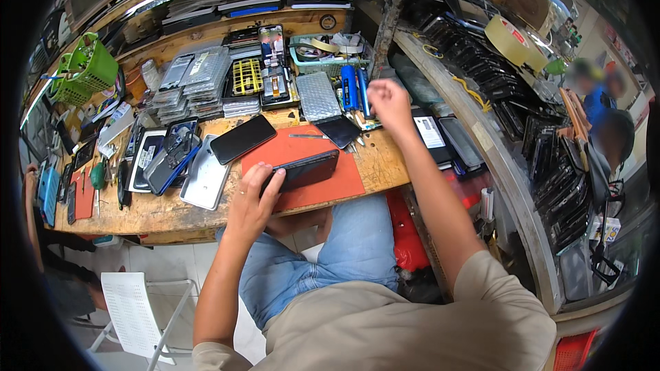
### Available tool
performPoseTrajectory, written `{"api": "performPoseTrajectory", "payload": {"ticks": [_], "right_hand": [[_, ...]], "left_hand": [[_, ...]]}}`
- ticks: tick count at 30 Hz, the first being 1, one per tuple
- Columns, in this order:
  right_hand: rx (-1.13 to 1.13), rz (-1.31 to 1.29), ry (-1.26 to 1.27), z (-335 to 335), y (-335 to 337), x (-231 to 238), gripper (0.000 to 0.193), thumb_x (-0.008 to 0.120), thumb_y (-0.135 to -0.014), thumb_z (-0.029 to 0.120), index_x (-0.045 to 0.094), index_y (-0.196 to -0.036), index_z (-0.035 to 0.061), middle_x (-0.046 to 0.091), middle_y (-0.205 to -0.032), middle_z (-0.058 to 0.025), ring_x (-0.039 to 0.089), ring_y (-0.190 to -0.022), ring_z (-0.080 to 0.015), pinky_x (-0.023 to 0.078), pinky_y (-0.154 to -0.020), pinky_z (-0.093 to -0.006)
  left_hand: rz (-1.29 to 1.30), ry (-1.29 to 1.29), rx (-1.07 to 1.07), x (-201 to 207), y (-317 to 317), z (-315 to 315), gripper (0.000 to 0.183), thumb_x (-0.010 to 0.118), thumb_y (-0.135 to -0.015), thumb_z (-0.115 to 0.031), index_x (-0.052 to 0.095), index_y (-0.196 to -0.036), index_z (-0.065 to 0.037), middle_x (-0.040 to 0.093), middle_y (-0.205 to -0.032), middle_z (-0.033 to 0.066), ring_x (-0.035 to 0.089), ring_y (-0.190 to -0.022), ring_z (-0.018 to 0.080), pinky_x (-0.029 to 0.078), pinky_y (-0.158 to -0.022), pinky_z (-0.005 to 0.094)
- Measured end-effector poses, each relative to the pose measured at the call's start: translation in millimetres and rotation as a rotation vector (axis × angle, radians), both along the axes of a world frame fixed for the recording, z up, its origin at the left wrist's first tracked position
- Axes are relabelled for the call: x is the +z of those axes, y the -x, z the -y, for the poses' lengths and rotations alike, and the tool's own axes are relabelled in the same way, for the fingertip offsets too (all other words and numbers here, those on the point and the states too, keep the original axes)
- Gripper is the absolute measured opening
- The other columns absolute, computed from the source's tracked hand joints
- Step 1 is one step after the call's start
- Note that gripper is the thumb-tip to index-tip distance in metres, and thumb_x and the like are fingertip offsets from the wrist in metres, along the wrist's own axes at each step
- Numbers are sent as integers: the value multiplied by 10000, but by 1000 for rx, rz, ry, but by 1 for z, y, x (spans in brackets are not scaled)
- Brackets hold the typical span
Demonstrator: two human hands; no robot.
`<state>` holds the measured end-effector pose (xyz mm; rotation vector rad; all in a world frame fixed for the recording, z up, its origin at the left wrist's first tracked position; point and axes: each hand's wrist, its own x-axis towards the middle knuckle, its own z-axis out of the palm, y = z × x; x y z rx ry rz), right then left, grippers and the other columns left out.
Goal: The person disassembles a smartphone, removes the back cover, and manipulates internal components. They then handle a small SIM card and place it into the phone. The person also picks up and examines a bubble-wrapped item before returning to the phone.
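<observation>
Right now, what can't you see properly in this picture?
Head view: one end of the dark phone, covered by the left hand.
Head view: whether the right hand pinches something tiny; the curled hand itself hides that.
Head view: most of the person at far left, cut off by the dark round rim.
Head view: the people at far right, too blurred.
</observation>
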<state>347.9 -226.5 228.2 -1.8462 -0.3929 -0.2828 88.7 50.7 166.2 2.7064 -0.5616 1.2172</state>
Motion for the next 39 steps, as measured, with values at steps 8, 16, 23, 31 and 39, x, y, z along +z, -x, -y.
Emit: {"api": "performPoseTrajectory", "payload": {"ticks": [8, 16, 23, 31, 39], "right_hand": [[-554, 49, 382, -31, -107, -6, 375, 753, -851, 463, 797, -861, 90, 780, -911, -214, 747, -947, -442, 574, -843, -532], [-272, 21, 29, 2, -48, -6, 251, 719, -875, 270, 761, -829, 27, 752, -741, -170, 757, -737, -325, 576, -716, -428], [-338, 827, 576, 38, 83, 87, 302, 786, -915, 272, 726, -1101, 42, 729, -1045, -126, 693, -985, -330, 540, -858, -449], [-770, 586, 1137, 78, 76, 128, 149, 700, -842, 109, 795, -946, 63, 731, -1047, -178, 676, -1016, -370, 523, -876, -509], [-476, 824, 433, 69, 94, 133, 119, 604, -1036, 96, 700, -1074, 38, 667, -1044, -156, 647, -998, -344, 505, -899, -433]], "left_hand": [[-96, 80, 30, -1, 5, 4, 767, 786, -787, -13, 548, -1514, -70, 538, -1402, 151, 558, -1332, 359, 529, -1084, 453], [-486, 399, -1, 27, -10, -7, 900, 858, -763, -27, 451, -1566, -58, 494, -1492, 202, 487, -1401, 437, 416, -1192, 472], [-621, 478, 54, 23, -17, -17, 881, 901, -795, -183, 472, -1554, -57, 552, -1425, 213, 530, -1357, 416, 427, -1167, 473], [-446, 627, 30, 6, -14, -20, 922, 927, -794, -286, 483, -1575, -81, 700, -1242, 244, 685, -1139, 409, 543, -981, 472], [-424, 647, 6, -4, -22, -33, 542, 685, -1033, -329, 564, -1484, -55, 707, -1269, 249, 654, -1203, 424, 504, -1042, 464]]}}
